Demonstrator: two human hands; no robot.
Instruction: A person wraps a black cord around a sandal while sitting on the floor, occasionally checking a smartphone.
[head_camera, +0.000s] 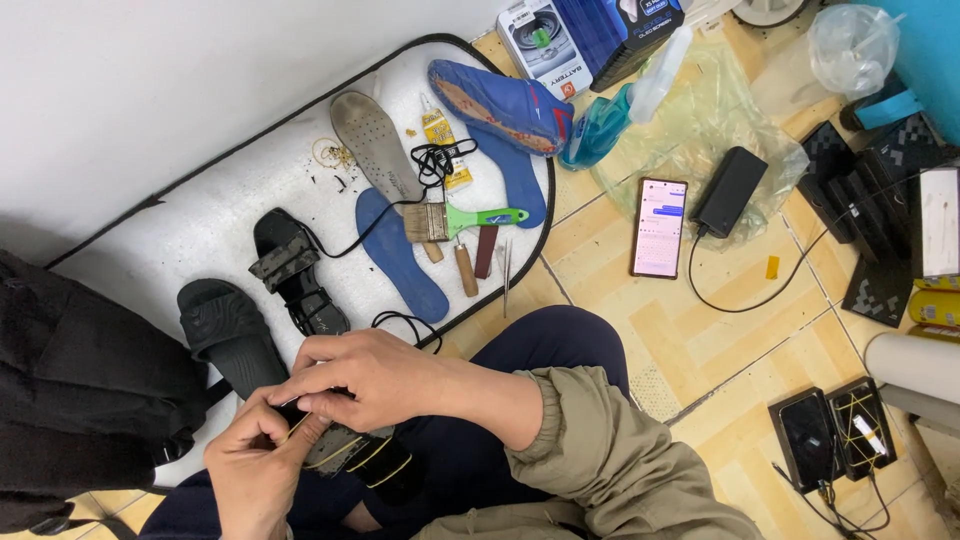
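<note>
A phone (660, 227) lies on the tiled floor at two o'clock, a power bank (729, 191) just beside it; a green-handled brush (462, 220) rests at twelve

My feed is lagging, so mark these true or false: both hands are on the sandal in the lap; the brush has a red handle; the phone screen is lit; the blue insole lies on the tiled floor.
1. Both hands, left hand and right hand, are on the strapped sandal in the lap: true.
2. The brush has a red handle: false, it is green.
3. The phone screen is lit: true.
4. The blue insole lies on the tiles: false, it lies on the white mat.
</note>
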